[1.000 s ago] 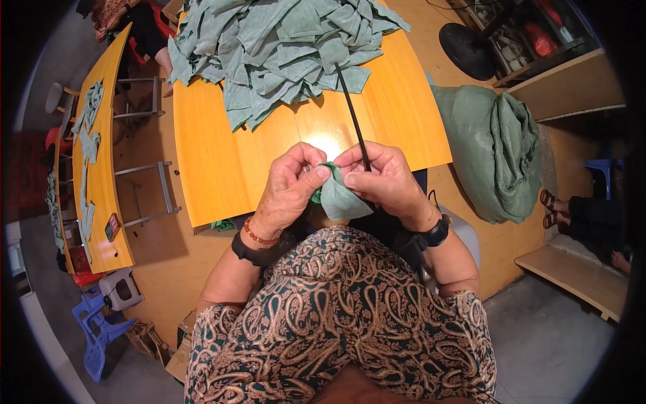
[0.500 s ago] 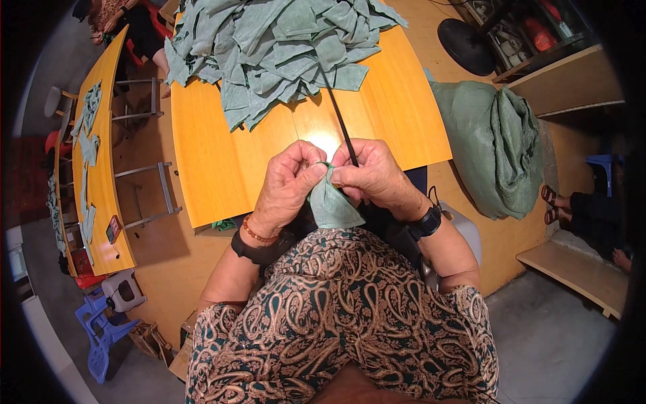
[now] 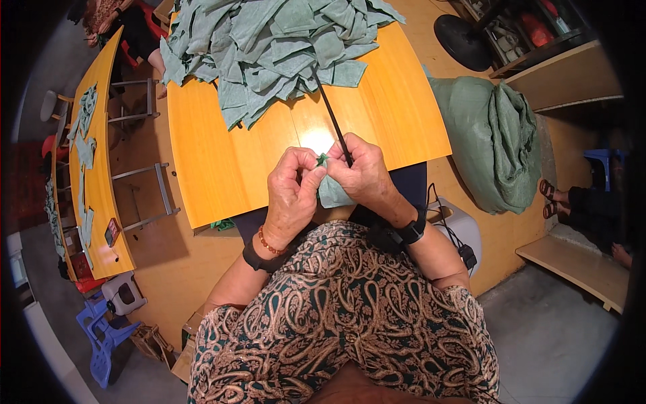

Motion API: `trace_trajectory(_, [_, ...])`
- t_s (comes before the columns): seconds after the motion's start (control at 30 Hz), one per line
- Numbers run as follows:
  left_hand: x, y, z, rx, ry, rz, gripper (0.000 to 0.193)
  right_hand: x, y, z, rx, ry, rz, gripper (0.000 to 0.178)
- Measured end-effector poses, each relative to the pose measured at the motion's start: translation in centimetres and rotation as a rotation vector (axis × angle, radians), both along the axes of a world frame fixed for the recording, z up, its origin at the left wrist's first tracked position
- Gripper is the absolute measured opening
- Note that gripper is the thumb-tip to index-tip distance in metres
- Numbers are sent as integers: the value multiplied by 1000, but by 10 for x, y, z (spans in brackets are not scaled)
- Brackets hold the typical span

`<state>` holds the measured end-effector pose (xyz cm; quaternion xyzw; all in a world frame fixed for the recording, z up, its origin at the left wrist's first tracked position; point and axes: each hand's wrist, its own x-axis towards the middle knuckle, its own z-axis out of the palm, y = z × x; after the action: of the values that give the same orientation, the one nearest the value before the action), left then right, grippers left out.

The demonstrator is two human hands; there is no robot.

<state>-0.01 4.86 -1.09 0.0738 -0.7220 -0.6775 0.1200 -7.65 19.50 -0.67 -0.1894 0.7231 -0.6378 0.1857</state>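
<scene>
Just in front of my body, a small pale green cloth piece (image 3: 334, 193) hangs between my two hands, with a darker green bunched edge at its top. My left hand (image 3: 289, 192) pinches that edge between thumb and fingers. Closed on the cloth's other side is my right hand (image 3: 367, 176). A thin black rod (image 3: 328, 108) slants from the cloth pile down to my right fingers. Its lower end is hidden there, and I cannot tell whether those fingers grip it. A heap of similar green cloth pieces (image 3: 276, 47) covers the far part of the yellow table (image 3: 222, 158).
A big green sack (image 3: 478, 141) stands right of the table. To the left is another yellow table (image 3: 101, 202) with cloth strips and a phone-like device. A blue plastic chair (image 3: 101, 340) is at lower left. Other people sit at upper left and far right.
The cloth has been drawn up, so less of it hangs below my hands. My right hand has shifted slightly up and left, and its fingers now bend further over the cloth.
</scene>
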Motion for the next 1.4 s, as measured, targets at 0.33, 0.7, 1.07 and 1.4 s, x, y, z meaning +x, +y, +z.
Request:
trace_trajectory(0.33, [-1, -13, 0, 263, -9, 102, 10, 2, 18, 26, -32, -339, 209, 25])
trace_trajectory(0.7, [-10, -20, 5, 260, 78, 97, 12, 32, 72, 35, 74, -318, 353, 40])
trace_trajectory(1.07, [-8, -19, 3, 119, 205, 180, 9, 43, 68, 29, -42, -398, 321, 41])
trace_trajectory(1.4, [-4, -3, -9, -1, 181, 251, 10, 40, 43, 30, -45, -429, 293, 36])
